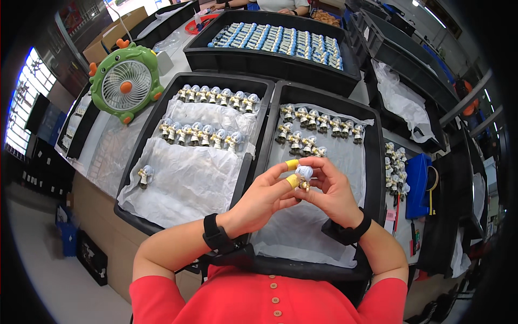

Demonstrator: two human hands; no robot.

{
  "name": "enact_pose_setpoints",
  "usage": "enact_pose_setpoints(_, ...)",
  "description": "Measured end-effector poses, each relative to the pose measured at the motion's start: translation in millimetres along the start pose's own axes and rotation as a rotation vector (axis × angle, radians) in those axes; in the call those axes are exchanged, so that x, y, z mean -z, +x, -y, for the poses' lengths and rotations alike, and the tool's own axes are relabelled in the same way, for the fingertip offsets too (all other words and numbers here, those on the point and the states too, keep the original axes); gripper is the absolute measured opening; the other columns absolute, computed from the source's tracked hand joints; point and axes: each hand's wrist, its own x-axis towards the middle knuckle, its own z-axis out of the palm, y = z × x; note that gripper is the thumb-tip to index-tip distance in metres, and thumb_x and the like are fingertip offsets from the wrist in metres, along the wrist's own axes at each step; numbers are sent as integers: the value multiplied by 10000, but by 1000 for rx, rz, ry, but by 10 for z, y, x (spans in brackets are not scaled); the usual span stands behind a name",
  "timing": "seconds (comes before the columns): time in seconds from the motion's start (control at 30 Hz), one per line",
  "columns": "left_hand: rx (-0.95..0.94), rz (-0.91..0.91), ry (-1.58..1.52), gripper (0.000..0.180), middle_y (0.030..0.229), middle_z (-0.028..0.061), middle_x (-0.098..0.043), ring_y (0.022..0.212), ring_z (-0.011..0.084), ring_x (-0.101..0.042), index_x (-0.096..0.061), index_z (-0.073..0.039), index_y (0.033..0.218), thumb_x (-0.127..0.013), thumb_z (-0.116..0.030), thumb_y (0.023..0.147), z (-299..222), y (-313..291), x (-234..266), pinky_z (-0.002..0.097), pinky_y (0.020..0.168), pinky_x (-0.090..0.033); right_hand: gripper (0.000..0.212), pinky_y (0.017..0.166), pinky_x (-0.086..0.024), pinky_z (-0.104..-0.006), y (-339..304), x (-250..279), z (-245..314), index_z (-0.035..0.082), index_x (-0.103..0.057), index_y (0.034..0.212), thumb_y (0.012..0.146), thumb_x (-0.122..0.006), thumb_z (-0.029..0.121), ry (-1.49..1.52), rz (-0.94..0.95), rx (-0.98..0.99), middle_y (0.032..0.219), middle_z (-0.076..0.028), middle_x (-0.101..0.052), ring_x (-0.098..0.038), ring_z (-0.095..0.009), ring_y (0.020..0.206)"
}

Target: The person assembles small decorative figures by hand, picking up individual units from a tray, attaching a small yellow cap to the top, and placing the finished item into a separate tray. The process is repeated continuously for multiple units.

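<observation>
A small figurine (304,173) with pale blue hair is held between both hands above the right tray. My left hand (264,195), with yellow tape round two fingertips, grips it from the left. The fingers of my right hand (333,189) close on it from the other side. Below them, the black right tray (373,178) is lined with white paper and carries rows of similar figurines (322,123) at its far end. In the black left tray (131,213), two rows of figurines (200,133) lie on paper, and a single figurine (144,176) lies near the left side.
Behind stands a larger black tray (270,66) filled with blue-and-white pieces. A green fan (125,82) sits at the left. More figurines (395,170), a blue bin (418,186) and a tape roll (433,178) are at the right. Across the table is another person (280,5).
</observation>
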Motion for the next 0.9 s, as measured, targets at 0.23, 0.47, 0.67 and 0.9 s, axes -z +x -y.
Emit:
enact_pose_setpoints(0.23,0,47,-72,404,1200,65,-522,1046,152,-562,-362,-86,1350,-449,-198,971,38,-11,73,343,933,-444,459,832,-498,-258,-12,-31,-16,51,-508,1206,783,-674,-12,8,-11,-2,1090,-34,-572,-572,-112,974)
enact_pose_setpoints(0.47,28,31,-34,422,1187,54,-522,1043,134,-550,-354,-90,1354,-462,-217,966,18,-20,63,326,923,-440,463,834,-499,-256,-24,-39,-14,50,-499,1215,788,-665,-21,24,-13,-15,1085,-38,-568,-571,-110,968)
enact_pose_setpoints(0.67,-4,21,19,487,1153,38,-532,1043,110,-532,-322,-83,1370,-506,-220,941,49,-10,71,292,900,-432,500,863,-496,-273,-34,-56,-29,33,-457,1256,803,-667,3,29,-13,-21,1101,-61,-564,-572,-127,989)
enact_pose_setpoints(0.9,13,-2,7,442,1126,55,-549,1022,122,-548,-367,-70,1309,-529,-227,929,26,-16,78,286,880,-448,539,865,-495,-280,-31,-62,-42,27,-421,1288,811,-671,26,24,-18,-28,1109,-84,-566,-580,-138,991)
